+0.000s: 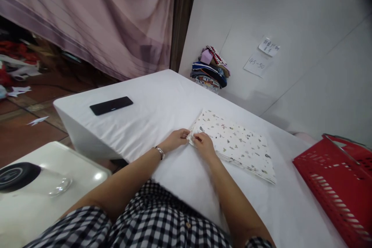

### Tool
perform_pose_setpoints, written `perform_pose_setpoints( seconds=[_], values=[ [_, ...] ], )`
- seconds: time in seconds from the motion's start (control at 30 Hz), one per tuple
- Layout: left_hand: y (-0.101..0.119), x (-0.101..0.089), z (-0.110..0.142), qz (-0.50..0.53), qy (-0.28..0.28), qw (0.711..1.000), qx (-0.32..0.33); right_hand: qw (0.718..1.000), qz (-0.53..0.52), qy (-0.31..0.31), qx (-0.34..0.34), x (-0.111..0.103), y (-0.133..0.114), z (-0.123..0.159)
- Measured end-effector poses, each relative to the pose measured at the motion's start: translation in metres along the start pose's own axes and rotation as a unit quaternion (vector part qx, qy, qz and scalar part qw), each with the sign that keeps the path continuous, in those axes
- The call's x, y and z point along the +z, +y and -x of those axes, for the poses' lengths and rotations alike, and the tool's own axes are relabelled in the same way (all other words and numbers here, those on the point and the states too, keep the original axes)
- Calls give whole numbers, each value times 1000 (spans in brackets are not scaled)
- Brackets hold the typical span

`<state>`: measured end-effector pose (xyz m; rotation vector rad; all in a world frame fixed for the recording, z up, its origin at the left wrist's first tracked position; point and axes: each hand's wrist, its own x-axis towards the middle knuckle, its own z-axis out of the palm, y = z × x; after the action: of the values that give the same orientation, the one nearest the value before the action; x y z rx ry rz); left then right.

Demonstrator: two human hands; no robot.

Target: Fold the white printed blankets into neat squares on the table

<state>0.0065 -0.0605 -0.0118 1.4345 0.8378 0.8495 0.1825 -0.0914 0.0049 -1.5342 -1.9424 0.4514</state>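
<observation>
A folded white cloth point(235, 139) printed with small motifs lies flat in layers on the white-covered table point(151, 100). At its near left corner, my left hand point(176, 139) pinches the edge between thumb and fingers; a bracelet sits on that wrist. Close beside it, my right hand point(204, 144) has its fingers curled and pressed together on the same corner. The hands almost meet there, and the fingertips partly hide the bit of cloth between them.
Toward the far left of the table rests a black phone point(111, 105). A red plastic basket point(334, 178) stands at the right. Folded clothes point(209, 70) are piled by the wall, below paper notes point(257, 65). A pink curtain point(116, 15) hangs behind; a white surface point(78, 170) is at lower left.
</observation>
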Motion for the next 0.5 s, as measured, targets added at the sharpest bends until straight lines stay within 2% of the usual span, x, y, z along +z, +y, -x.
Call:
perform_pose_setpoints(
  seconds=[0.17,0.3,0.4,0.5],
  values=[
    [3,0,1,11,-10,1000,-25,1000,-20,5,12,4,4,1],
    [2,0,1,30,-10,999,-28,997,-42,58,-5,5,4,7],
    [1,0,0,40,-10,999,-30,996,11,71,-61,3,2,12],
    [2,0,1,29,-6,999,-29,987,101,44,-114,2,0,13]
  ],
)
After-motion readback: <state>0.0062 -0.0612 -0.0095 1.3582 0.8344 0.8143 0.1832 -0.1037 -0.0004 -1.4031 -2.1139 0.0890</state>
